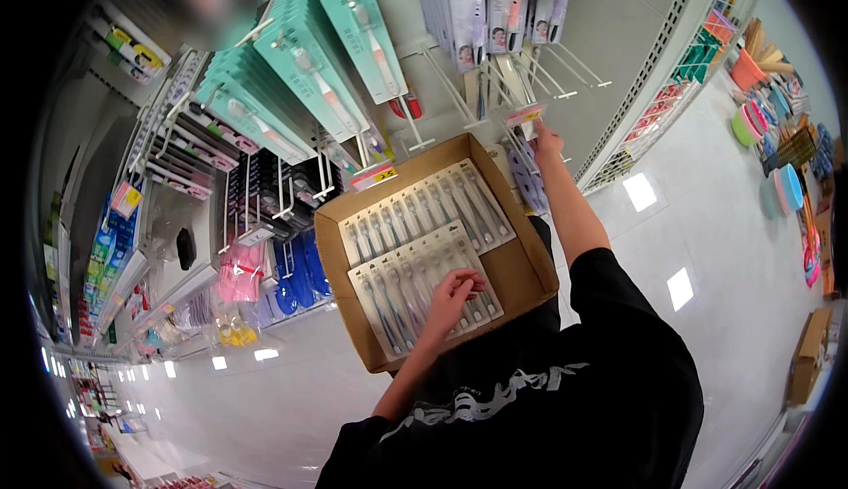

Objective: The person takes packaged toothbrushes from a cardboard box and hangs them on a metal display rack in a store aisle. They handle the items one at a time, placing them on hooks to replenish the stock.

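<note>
A brown cardboard box (523, 290) rests tilted before me, apparently on my lap. Inside lie two overlapping rows of carded toothbrushes, an upper row (424, 207) and a lower row (387, 303). Over the right part of the lower row is my left hand (457, 297), its fingers loosely curled with nothing visible in them. My right hand (547, 146) reaches up to the display hooks, beside a price tag (527, 115). It grips the lower end of a narrow toothbrush pack (513, 78) that extends up behind the tag. The fingertips are partly hidden.
Teal toothbrush packs (311, 78) hang on hooks to the left, purple-toned packs (464, 12) above. Bare wire hooks (457, 88) jut out near my right hand. A perforated shelf upright (636, 71) stands right. Plastic buckets (782, 191) stand on the tiled floor.
</note>
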{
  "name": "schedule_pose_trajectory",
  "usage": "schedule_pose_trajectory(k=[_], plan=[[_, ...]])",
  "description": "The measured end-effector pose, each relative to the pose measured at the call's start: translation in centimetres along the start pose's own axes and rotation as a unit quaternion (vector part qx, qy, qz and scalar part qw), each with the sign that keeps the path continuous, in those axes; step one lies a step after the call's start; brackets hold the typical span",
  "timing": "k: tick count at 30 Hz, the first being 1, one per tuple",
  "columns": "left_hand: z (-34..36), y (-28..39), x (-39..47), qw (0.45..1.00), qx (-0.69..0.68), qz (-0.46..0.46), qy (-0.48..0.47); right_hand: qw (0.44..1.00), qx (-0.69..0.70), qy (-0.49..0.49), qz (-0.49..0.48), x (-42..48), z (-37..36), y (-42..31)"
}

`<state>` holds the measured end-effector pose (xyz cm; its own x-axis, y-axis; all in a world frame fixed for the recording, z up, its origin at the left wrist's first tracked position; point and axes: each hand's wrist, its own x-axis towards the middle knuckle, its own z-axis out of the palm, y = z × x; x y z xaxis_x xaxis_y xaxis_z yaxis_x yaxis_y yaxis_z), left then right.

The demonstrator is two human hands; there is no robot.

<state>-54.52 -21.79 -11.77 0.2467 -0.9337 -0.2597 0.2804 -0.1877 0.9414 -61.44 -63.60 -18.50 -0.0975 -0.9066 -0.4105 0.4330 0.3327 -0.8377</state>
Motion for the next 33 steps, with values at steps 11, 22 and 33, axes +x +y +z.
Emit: schedule_pose_trajectory(k=[11, 22, 33], plan=[[-1.5, -1.2, -1.5, 1.000, -0.022, -0.015, 0.014, 0.868, -0.266, -0.154, -0.390, -15.0, -0.5, -0.1], [-2.4, -0.9, -2.7, 1.000, 0.012, -0.003, 0.001, 0.523, -0.594, -0.477, -0.382, -23.3, 1.6, 11.7], [-5.1, -1.4, -3.8, 0.995, -0.052, 0.024, 0.083, 0.465, -0.597, -0.629, -0.179, -18.9, 4.0, 4.0]])
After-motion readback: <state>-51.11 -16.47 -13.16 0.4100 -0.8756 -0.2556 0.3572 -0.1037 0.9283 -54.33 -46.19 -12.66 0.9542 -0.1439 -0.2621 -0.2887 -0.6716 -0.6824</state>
